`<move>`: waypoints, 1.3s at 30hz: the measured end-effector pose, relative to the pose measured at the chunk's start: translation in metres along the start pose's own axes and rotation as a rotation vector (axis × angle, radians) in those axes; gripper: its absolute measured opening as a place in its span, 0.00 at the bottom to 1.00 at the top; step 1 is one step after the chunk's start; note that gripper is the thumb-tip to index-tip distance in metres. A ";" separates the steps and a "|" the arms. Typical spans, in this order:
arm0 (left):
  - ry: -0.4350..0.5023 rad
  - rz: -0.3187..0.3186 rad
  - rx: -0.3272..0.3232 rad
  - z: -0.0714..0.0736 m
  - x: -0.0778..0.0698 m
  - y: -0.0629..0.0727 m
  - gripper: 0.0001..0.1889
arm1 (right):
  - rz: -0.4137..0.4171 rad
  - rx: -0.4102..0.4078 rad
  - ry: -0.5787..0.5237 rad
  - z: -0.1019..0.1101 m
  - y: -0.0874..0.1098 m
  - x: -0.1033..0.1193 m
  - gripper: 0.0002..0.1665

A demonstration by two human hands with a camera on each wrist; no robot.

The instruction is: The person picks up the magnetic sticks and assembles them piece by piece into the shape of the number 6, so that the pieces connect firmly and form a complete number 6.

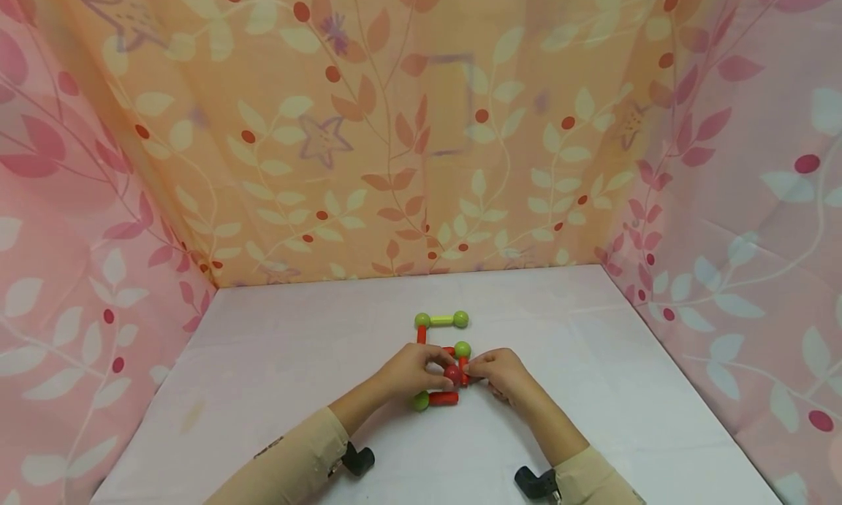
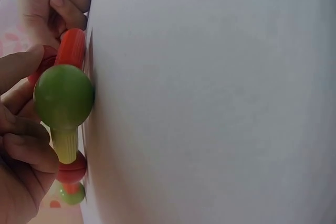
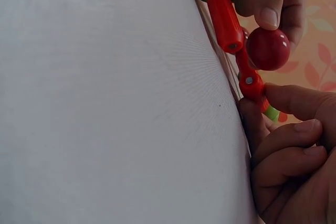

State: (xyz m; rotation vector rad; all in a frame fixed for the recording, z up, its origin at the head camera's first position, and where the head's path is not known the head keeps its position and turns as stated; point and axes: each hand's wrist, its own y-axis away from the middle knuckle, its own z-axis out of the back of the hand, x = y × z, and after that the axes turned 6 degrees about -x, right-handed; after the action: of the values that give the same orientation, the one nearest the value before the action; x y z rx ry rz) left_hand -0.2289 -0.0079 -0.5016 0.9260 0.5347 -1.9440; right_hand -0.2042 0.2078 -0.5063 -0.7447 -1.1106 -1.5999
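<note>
My left hand [image 1: 409, 371] holds a glossy red ball [image 1: 452, 373] between thumb and fingers. Facing it, my right hand [image 1: 505, 376] pinches a short red rod [image 1: 463, 367] whose far end meets a green ball [image 1: 463, 350]. A silvery disc shows in that rod's near end in the right wrist view. Just nearer lies another red rod [image 1: 444, 398], joined to a green ball [image 1: 420, 400]. From this ball [image 2: 64, 97] a yellow rod [image 2: 65, 145] leads to a second red ball [image 2: 72, 167] in the left wrist view. My left hand hides part of the assembly from above.
Farther back, a red rod [image 1: 421, 335] meets a green ball [image 1: 422, 320], and a yellow-green rod [image 1: 441, 320] links it to another green ball [image 1: 461, 319]. A white cloth [image 1: 276, 344] covers the table. Patterned curtains [image 1: 395, 161] enclose its back and sides.
</note>
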 end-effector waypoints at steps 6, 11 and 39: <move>-0.041 -0.028 -0.010 -0.005 -0.003 0.001 0.15 | -0.014 0.027 -0.031 0.003 -0.004 -0.001 0.12; -0.037 -0.014 -0.014 -0.007 -0.006 0.002 0.15 | -0.033 0.054 -0.058 0.005 -0.006 -0.002 0.12; -0.138 -0.071 -0.097 -0.019 -0.019 0.006 0.16 | -0.114 0.064 -0.154 0.005 -0.010 0.000 0.14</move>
State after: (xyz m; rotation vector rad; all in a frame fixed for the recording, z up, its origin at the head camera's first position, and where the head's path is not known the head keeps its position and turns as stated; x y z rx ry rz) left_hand -0.2100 0.0124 -0.4987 0.7153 0.5827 -2.0104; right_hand -0.2138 0.2128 -0.5073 -0.7846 -1.3306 -1.6148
